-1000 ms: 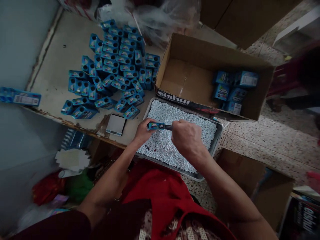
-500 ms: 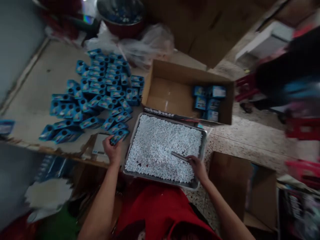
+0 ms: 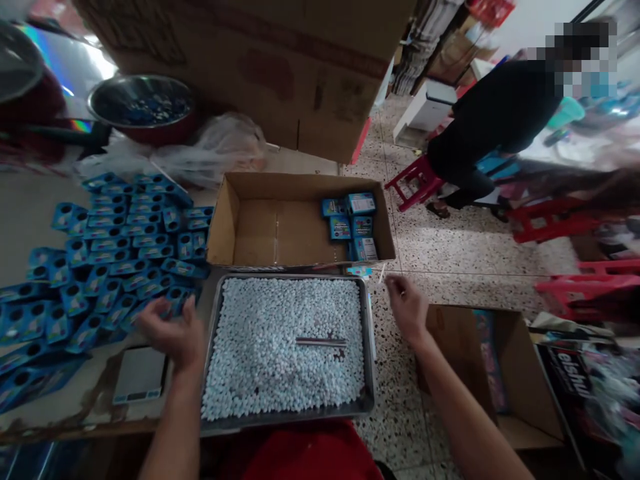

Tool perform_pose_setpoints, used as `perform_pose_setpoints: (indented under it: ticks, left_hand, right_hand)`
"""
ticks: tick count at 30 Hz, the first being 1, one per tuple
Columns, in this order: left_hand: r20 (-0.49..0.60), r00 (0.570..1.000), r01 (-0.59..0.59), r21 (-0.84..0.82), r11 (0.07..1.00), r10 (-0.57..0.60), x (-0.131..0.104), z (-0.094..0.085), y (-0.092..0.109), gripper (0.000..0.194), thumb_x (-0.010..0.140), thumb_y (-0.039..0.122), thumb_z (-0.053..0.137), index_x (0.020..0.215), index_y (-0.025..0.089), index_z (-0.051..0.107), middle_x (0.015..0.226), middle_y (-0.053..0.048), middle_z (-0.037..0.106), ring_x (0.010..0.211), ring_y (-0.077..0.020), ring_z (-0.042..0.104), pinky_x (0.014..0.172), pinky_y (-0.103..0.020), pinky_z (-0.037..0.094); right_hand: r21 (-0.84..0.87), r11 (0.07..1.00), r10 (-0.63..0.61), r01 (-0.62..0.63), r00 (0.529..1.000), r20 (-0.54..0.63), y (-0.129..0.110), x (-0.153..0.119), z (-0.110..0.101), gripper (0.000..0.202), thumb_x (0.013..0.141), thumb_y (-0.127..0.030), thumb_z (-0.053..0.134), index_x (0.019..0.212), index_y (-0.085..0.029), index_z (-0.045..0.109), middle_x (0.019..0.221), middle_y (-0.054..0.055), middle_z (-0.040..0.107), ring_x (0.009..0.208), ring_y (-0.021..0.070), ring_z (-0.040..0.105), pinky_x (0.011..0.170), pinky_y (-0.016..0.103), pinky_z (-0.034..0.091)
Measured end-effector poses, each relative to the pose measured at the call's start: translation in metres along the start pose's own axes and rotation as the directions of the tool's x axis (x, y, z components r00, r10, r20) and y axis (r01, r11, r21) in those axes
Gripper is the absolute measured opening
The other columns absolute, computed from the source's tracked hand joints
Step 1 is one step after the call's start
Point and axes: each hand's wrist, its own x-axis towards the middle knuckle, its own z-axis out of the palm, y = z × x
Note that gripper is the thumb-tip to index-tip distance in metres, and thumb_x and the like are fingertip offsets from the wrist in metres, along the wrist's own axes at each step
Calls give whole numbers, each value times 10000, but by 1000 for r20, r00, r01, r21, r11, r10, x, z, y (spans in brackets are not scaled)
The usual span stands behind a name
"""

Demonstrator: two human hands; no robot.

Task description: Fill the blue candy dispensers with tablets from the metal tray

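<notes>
My left hand hovers with fingers spread and nothing in it, at the near edge of a pile of small blue boxes on the worktop. My right hand is off the right side of a metal tray filled with small white pellets. Its fingertips are drawn together near a thin white sliver, and I cannot tell whether it grips it. A thin metal tool lies loose on the pellets. Behind the tray stands an open cardboard box with several blue boxes stacked in its right end.
A small digital scale lies left of the tray. A metal bowl and a plastic bag sit at the back. Another open carton stands on the floor at right. A person in black bends among red stools.
My left hand set the blue box down by the pile and opened. My right hand let the metal tool lie on the pellets and moved right, off the tray. The view tilted up.
</notes>
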Motion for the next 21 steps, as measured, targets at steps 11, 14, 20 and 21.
perform_pose_setpoints:
  ticks: [11, 14, 20, 21]
  left_hand:
    - [545, 706, -467, -120, 876, 451, 104, 123, 226, 382, 868, 306, 685, 1218, 162, 639, 1173, -91, 709, 1019, -197, 647, 966, -342, 485]
    - [653, 574, -475, -226, 850, 495, 61, 202, 270, 652, 674, 262, 873, 1265, 164, 616, 1284, -135, 635, 1188, -276, 601, 1043, -378, 459]
    - [761, 544, -252, -253, 934, 353, 30, 288, 314, 974, 549, 154, 885, 1433, 267, 491, 1396, -141, 492, 1270, -355, 560, 1031, -431, 474]
    - [774, 538, -226, -247, 942, 332, 35, 292, 313, 937, 550, 130, 869, 1407, 261, 514, 1359, -130, 524, 1252, -346, 571, 1014, -419, 484]
  right_hand:
    - [-369, 922, 39, 114, 923, 382, -31, 184, 48, 369, 983, -401, 563, 1187, -115, 675, 1142, 224, 717, 1120, 326, 664, 945, 394, 474]
    - [-414, 909, 155, 55, 877, 455, -40, 192, 83, 620, 979, -477, 582, 1419, -50, 486, 1365, 304, 574, 1271, 371, 591, 1020, 431, 449]
    - [-172, 966, 247, -192, 881, 403, -32, 195, 113, 819, 928, -587, 624, 1501, -78, 337, 1499, 307, 399, 1304, 363, 569, 1071, 432, 445]
    - [-120, 972, 234, -201, 868, 438, -30, 195, 112, 785, 927, -582, 627, 1482, -93, 365, 1469, 283, 449, 1271, 344, 596, 1057, 423, 461]
